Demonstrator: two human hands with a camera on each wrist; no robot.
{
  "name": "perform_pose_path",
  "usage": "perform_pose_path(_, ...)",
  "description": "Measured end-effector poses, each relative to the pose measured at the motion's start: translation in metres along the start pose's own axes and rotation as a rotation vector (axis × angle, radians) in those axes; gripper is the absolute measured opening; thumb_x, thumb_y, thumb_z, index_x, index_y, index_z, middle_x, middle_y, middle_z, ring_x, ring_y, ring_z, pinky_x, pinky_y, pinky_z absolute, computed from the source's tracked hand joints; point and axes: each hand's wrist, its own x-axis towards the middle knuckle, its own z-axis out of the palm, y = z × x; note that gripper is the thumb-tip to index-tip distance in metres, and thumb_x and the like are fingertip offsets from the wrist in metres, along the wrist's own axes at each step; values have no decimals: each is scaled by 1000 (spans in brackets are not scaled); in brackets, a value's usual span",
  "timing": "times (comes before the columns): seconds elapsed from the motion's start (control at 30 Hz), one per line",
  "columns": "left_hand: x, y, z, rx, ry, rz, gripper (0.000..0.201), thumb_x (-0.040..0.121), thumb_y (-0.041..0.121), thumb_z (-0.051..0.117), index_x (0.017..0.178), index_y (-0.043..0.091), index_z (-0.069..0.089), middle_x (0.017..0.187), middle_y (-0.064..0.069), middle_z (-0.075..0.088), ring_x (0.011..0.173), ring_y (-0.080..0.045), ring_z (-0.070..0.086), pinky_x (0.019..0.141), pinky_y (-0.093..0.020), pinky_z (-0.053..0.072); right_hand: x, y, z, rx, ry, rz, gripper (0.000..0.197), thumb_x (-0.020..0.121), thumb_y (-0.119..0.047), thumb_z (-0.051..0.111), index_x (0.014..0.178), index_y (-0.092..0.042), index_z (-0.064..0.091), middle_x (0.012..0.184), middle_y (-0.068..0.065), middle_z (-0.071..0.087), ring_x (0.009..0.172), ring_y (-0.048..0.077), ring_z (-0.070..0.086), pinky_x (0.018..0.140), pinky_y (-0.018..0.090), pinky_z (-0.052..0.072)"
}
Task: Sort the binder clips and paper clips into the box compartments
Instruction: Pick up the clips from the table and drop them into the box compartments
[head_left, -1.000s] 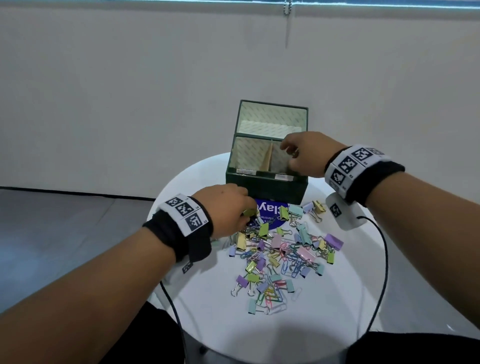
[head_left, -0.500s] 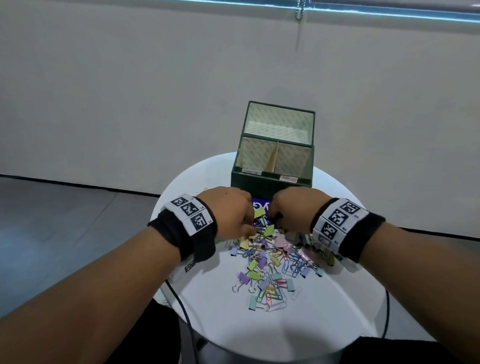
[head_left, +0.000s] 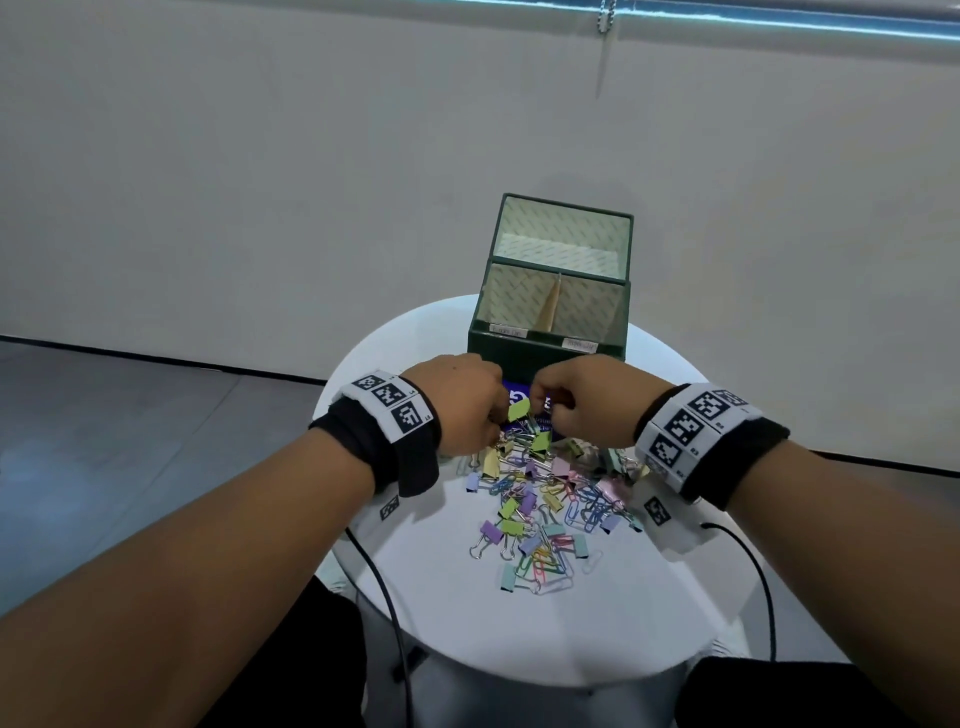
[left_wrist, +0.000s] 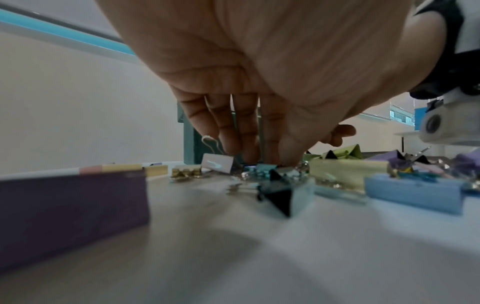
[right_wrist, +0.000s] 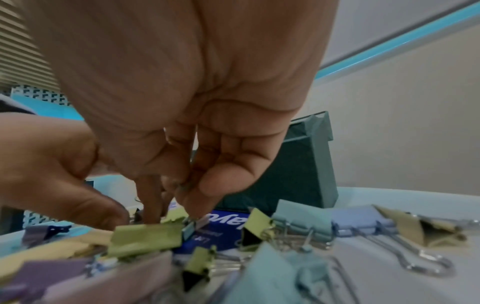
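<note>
A green box (head_left: 545, 356) stands at the table's far side, its front part split by a cardboard divider (head_left: 550, 312) into two labelled compartments. A pile of pastel binder clips and coloured paper clips (head_left: 545, 514) lies in front of it. Both hands work at the pile's far edge. My left hand (head_left: 496, 415) reaches down with curled fingers and pinches a green binder clip (head_left: 518, 410). My right hand (right_wrist: 187, 191) pinches the wire handle of a small teal binder clip (right_wrist: 191, 226) between thumb and finger. What lies inside the compartments is hidden.
The round white table (head_left: 519, 634) has bare surface near me and drops off on all sides. A blue printed card (right_wrist: 223, 226) lies under the far clips. The box's open lid (head_left: 563, 228) stands upright behind. Cables (head_left: 384, 587) hang from both wrists.
My right hand has come back from over the box's right compartment down to the pile, beside the left hand. The left hand has stayed at the pile's far edge with the green clip.
</note>
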Motion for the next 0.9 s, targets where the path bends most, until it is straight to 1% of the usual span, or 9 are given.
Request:
perform_pose_path(0.13,-1,0,1,-5,-6,16,19,88,37,64,102,38,76,104,7,59,99,-18,54,80,-39,53,0,-9,5,34,-44,15,11,87,-6,51,85,-10,61,81,6,62,72,17,49,63,27,43)
perform_pose_path(0.23,-1,0,0,-12,-7,22,17,88,35,66,101,38,76,103,8,60,99,-18,53,80,-38,52,4,-12,5,120,-77,72,22,96,-11,47,75,-12,54,73,2,51,68,16,46,58,25,35)
perform_pose_path(0.3,0,0,0,-7,-18,17,16,88,35,66,100,37,76,102,8,60,99,-19,52,81,-38,52,4,-14,7,58,-97,93,23,98,-28,51,82,-13,57,77,1,55,74,18,52,59,25,37)
perform_pose_path(0.4,1,2,0,18,-43,13,17,90,35,60,98,32,73,99,4,58,97,-21,51,81,-40,52,3,-14,13,-231,-152,101,38,83,-54,69,98,-20,59,91,0,62,84,20,58,68,30,47)
perform_pose_path(0.57,0,3,0,50,59,23,11,87,38,58,90,29,64,96,5,53,96,-18,43,79,-32,43,3,-6,12,-206,-126,141,27,79,-39,73,94,-22,58,88,-1,62,76,16,55,62,27,45)
perform_pose_path(0.67,-5,3,-7,-76,118,-18,6,85,31,55,84,26,53,85,6,56,85,-16,48,73,-33,47,-2,-2,6,-241,-103,193,31,78,-34,75,103,-22,59,96,0,64,85,18,60,71,29,53)
perform_pose_path(0.73,-6,5,-9,-154,109,-64,7,88,25,52,91,25,46,79,3,57,73,-20,53,66,-40,52,-6,-4,5,-313,-89,170,34,79,-30,74,109,-24,60,99,0,65,90,20,62,77,33,57)
perform_pose_path(0.8,-6,6,-10,-201,117,-90,18,91,19,50,102,29,40,79,2,58,68,-22,54,63,-41,53,-9,-11,8,-310,-55,78,26,80,-29,70,104,-29,61,93,-3,63,86,20,61,71,31,54)
perform_pose_path(0.9,-6,3,-12,-174,105,-73,23,94,19,49,109,36,55,97,5,54,83,-20,53,71,-39,51,-11,-26,17,-276,-99,-44,9,86,-29,62,92,-29,68,83,-6,65,79,18,60,66,30,51)
